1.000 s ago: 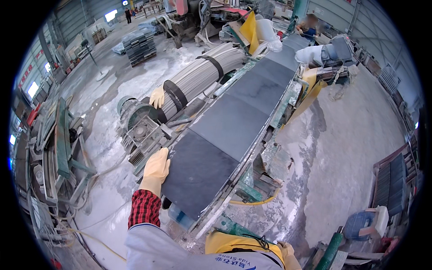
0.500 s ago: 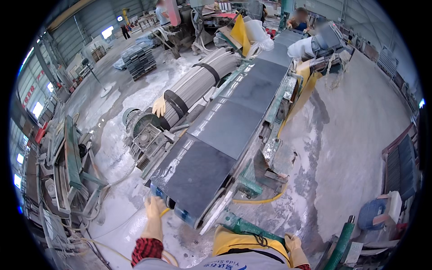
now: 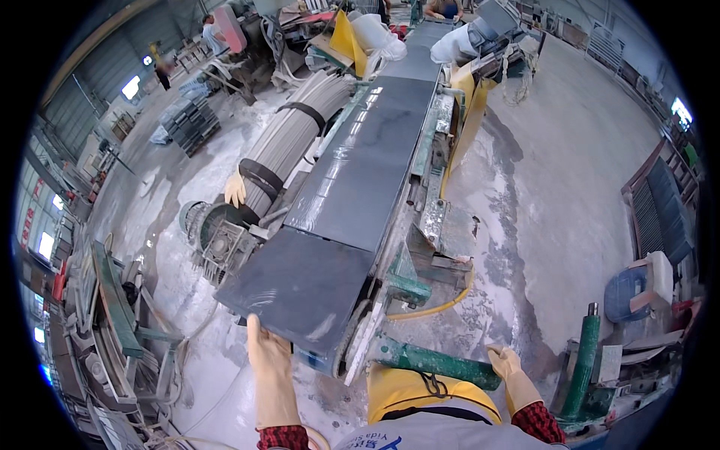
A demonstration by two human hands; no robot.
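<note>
- While the left hand [image 3: 267, 354] is meeting the edge of the dark slab [image 3: 296, 283] at the near end of the conveyor [image 3: 373, 330], most of its fingers are hiding under the stone; I cannot tell whether it is clamping or only supporting.
- Just right of the conveyor's near end, the right hand [image 3: 507, 363] is resting by the tip of a green pipe [image 3: 435, 358], its fingers loosely bent; whether it is touching or gripping the pipe, I cannot tell. Both hands are wearing pale gloves.
- At the conveyor's far end, a co-worker [image 3: 444, 10] is being cut off by the top edge and is looking blurred.
- Left of the conveyor, a loose glove [image 3: 236, 189] is hanging by the strapped bundle [image 3: 289, 124], partly covering the motor end.
- Below the conveyor's near end, the grey shirt [image 3: 457, 436] is showing blue lettering, folded and cut by the lower edge; far left of the conveyor, red writing [image 3: 28, 225] is appearing tiny and warped.
- Compared with half a second ago, the left hand is now reaching the slab's near edge instead of hovering beside the conveyor's end, and the slab is sitting more askew, its left corner jutting past the conveyor's side.
</note>
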